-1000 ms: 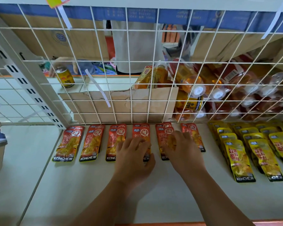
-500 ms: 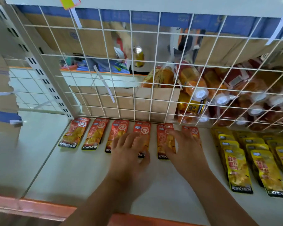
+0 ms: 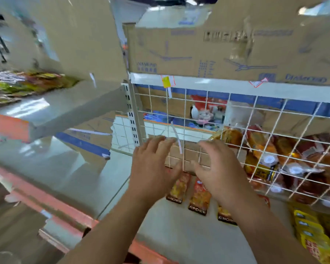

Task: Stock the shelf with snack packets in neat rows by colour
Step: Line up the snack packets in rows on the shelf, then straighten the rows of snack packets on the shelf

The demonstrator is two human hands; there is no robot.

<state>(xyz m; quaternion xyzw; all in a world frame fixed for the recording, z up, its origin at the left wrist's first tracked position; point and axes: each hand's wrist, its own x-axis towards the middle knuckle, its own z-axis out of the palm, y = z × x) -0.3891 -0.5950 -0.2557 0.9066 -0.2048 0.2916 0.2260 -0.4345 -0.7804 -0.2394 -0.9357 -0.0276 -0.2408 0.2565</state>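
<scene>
Orange snack packets (image 3: 199, 197) lie flat in a row on the pale shelf (image 3: 179, 235), partly hidden under both hands. Yellow packets (image 3: 312, 237) lie in rows further right on the same shelf. The left hand (image 3: 152, 168) and right hand (image 3: 219, 172) hover over the orange row, each grip spread, holding nothing. Behind the wire grid (image 3: 208, 103), wrapped drink bottles (image 3: 274, 161) lie stacked on their sides. A cardboard box (image 3: 217, 54) sits on the shelf above.

The 2 forearms reach forward, left grip (image 3: 152, 168) and right grip (image 3: 217, 168) side by side, fingers spread, empty.
</scene>
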